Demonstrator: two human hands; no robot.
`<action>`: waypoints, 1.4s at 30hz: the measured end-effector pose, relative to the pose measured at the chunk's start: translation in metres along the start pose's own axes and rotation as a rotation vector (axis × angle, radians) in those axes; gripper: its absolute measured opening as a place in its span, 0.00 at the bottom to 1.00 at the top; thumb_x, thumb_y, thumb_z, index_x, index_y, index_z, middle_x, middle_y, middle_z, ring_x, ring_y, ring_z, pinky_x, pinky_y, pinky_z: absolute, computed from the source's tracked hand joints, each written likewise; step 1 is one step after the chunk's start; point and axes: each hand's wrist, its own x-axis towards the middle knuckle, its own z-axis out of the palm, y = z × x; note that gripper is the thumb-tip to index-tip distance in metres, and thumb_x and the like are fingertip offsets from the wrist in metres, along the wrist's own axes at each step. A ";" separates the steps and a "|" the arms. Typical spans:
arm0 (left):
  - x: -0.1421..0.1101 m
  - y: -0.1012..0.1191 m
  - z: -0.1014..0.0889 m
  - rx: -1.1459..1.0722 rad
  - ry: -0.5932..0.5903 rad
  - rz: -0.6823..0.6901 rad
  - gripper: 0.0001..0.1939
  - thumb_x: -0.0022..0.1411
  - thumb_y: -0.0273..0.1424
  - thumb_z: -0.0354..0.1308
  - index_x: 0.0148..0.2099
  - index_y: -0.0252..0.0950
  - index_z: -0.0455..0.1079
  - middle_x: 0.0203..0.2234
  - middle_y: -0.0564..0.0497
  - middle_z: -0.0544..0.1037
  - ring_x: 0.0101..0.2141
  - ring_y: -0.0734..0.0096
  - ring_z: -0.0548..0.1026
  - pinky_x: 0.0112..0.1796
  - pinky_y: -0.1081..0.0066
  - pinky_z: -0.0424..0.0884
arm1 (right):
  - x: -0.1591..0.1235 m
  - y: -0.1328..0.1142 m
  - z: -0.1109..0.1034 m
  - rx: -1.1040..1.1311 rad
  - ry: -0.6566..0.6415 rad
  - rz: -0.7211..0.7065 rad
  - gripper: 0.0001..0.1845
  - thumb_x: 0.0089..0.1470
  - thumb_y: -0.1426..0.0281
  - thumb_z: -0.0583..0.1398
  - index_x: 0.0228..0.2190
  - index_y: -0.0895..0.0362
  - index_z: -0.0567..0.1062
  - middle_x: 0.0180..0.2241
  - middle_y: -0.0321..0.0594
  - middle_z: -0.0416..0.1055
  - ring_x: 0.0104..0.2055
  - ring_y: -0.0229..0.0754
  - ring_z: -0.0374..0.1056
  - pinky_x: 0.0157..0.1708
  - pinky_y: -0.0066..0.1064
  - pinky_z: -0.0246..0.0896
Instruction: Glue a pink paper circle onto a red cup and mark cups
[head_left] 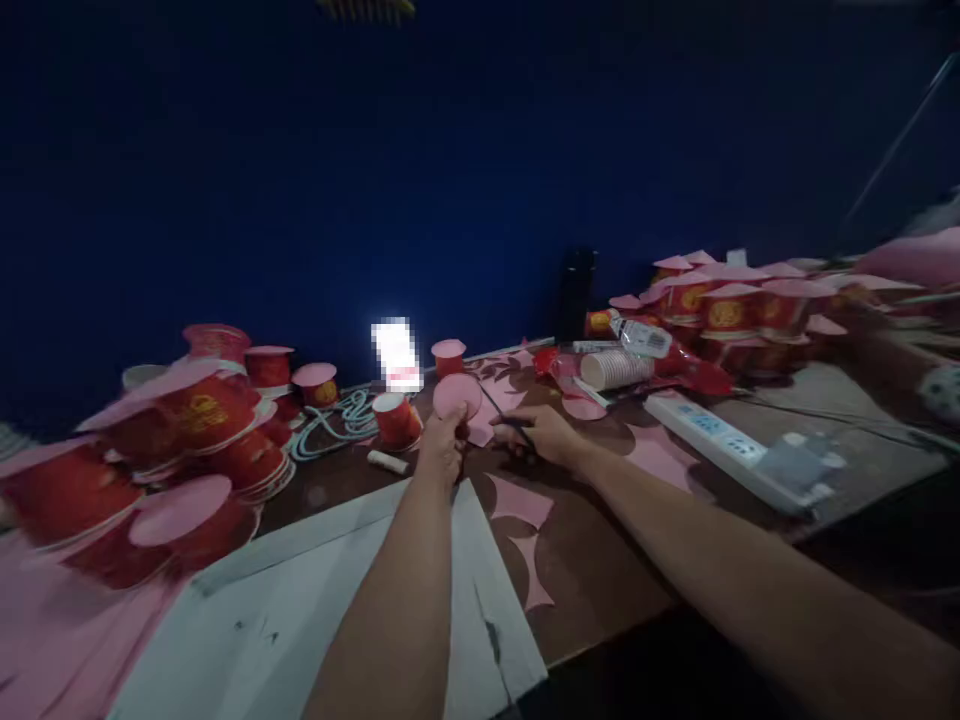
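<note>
Your left hand [444,440] is at the centre of the frame, its fingers closed on the pink disc [457,397]. Your right hand [541,436] is just right of it, and its fingers grip the scissors [491,402], whose blades reach toward the disc. The red cup [396,420] stands upright, left of your left hand. The power strip [712,440] lies at the right of the frame, and pink scraps [523,502] lie on the table [592,570] below your right hand.

Power strip [705,432] — coiled cable [339,420] — lit screen [397,352].
</note>
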 end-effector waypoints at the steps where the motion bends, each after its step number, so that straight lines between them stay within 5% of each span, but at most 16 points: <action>1: 0.000 0.000 0.001 -0.004 -0.006 0.000 0.23 0.31 0.31 0.72 0.31 0.33 0.67 0.16 0.59 0.70 0.15 0.82 0.65 0.17 0.79 0.58 | 0.000 0.000 0.000 -0.001 0.000 0.001 0.27 0.43 0.56 0.66 0.42 0.61 0.78 0.19 0.34 0.69 0.17 0.32 0.62 0.11 0.19 0.53; 42: 0.008 -0.006 -0.002 0.022 0.036 0.032 0.20 0.37 0.31 0.71 0.34 0.34 0.68 0.20 0.58 0.71 0.17 0.82 0.66 0.21 0.78 0.63 | -0.004 -0.005 0.001 0.016 -0.003 0.052 0.26 0.44 0.55 0.65 0.41 0.59 0.77 0.19 0.33 0.68 0.19 0.32 0.62 0.13 0.19 0.54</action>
